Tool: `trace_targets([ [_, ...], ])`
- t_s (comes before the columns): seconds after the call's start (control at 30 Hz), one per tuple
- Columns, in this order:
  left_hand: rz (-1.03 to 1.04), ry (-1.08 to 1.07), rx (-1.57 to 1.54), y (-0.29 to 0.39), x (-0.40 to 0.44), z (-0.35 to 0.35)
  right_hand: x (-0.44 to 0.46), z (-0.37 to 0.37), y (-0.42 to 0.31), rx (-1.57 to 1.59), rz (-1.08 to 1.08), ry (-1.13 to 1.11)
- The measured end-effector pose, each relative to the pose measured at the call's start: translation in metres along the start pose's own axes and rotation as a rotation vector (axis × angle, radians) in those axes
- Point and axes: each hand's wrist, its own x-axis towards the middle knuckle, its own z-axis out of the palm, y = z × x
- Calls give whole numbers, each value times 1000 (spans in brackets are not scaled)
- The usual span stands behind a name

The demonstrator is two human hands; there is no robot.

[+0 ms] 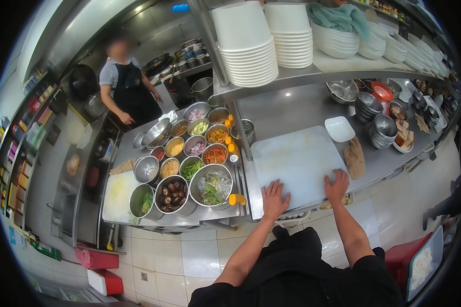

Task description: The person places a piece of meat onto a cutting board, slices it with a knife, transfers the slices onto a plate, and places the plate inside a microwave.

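A large white cutting board [297, 158] lies on the steel counter in front of me. My left hand [275, 198] rests on its near left corner, fingers spread and holding nothing. On the near right edge lies my right hand [336, 184], also with fingers apart and nothing in it. A brown cloth [354, 157] sits just right of the board, close to my right hand. Beyond it, a white square dish [339, 129] touches or nearly touches the board's far right corner.
Metal pots of cut vegetables stand to the left, including mushrooms [173, 195] and red peppers [215, 155]. Stacked white bowls [248, 61] fill the overhead shelf [343, 64]. Steel bowls [382, 130] stand at right. A person [125, 84] in an apron stands behind the left counter.
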Motion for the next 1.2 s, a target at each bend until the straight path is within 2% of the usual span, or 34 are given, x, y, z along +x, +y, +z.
trace_targets([
  [0.53, -15, -47, 2, 0, 1, -2, 0, 1, 0, 8, 5, 0],
  [0.6, 9, 8, 7, -1, 1, -1, 0, 0, -1, 14, 7, -6],
  [0.93, 22, 24, 10, -2, 1, 0, -1, 2, 0, 5, 2, -2],
  [1.0, -6, -42, 9, -2, 1, -2, -1, 3, 1, 4, -1, 4],
  [1.13, -13, -43, 6, -2, 1, -1, -1, 3, 0, 6, -5, 5],
  [1.2, 19, 27, 16, -3, 1, 1, -1, 3, -1, -4, -6, 12],
])
